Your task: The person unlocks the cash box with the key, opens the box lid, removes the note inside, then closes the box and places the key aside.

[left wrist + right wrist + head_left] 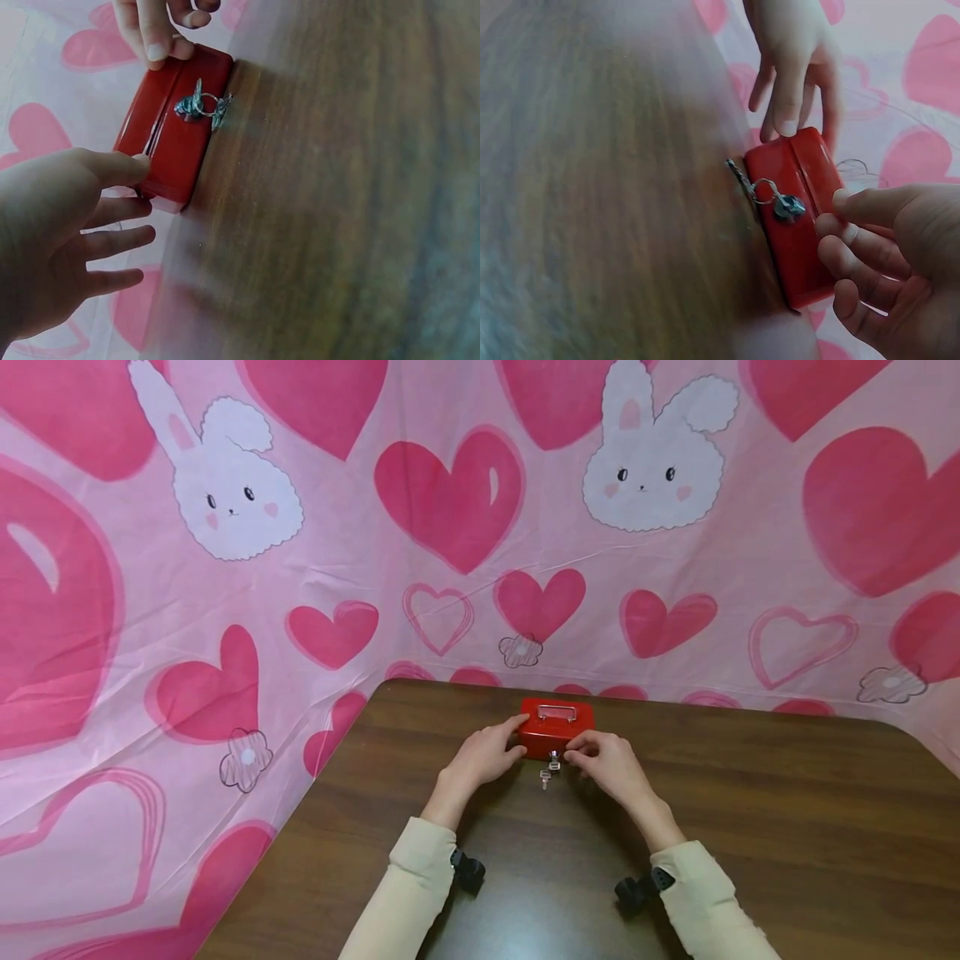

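A small red cash box [538, 742] with a metal handle [557, 718] on its lid stands near the table's far edge. One key [554, 761] sits in the lock on its front face, and a second key [545, 779] hangs from the same ring. My left hand [486, 755] touches the box's left end, thumb at the front corner and the other fingers fairly straight. At the right end, my right hand [609, 764] has its loosely bent fingertips against the box beside the lid seam [801, 174]. The lid looks closed.
The box is on a brown wood-grain table [787, 827]. Behind it and to the left hangs a pink cloth [450, 610] printed with hearts and rabbits. Each wrist carries a black camera, the left wrist camera [469, 872] and the right wrist camera [636, 893].
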Available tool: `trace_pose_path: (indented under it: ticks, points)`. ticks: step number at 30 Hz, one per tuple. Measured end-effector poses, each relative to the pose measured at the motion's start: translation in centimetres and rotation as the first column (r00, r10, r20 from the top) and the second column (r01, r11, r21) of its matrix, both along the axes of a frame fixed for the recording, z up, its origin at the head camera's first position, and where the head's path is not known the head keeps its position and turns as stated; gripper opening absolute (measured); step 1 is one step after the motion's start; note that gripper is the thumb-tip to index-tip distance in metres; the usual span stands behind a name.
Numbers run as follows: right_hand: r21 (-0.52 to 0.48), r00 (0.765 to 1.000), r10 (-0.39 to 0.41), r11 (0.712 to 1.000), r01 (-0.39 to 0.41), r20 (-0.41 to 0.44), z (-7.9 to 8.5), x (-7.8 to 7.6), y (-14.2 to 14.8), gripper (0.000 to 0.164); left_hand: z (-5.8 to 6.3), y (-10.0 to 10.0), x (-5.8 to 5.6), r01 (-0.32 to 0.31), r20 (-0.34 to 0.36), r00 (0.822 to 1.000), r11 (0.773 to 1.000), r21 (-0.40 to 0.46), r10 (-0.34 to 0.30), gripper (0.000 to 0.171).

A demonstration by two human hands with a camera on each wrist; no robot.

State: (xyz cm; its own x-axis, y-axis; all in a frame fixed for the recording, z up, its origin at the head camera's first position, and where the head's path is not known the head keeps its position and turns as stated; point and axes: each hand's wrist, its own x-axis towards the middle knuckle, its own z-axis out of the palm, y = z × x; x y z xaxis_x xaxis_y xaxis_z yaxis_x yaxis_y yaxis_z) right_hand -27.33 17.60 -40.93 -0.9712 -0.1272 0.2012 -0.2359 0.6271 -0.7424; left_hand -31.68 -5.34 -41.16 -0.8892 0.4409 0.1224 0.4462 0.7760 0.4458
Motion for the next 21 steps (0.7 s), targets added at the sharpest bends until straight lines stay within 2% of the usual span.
trace_pose_path:
  ticks: [6, 12, 21]
  points:
    - [0.005, 0.999, -0.047, 0.999, 0.047, -0.006, 0.4, 0.0, 0.9, 0.021, 0.0, 0.0, 0.0, 0.010, -0.003, 1.000, 1.000, 0.023, -0.010, 0.062]
    - [0.016, 0.995, -0.079, 0.997, 0.080, -0.057, 0.8, -0.1, 1.9, 0.019, 0.1, -0.3, -0.1, 0.008, -0.019, 1.000, 0.999, 0.048, -0.007, 0.060]
    - [0.018, 0.991, -0.105, 0.994, 0.107, -0.081, 0.5, -0.2, 3.3, 0.024, 0.2, -0.6, -0.2, -0.023, 0.000, 1.000, 0.996, 0.090, 0.023, 0.057]
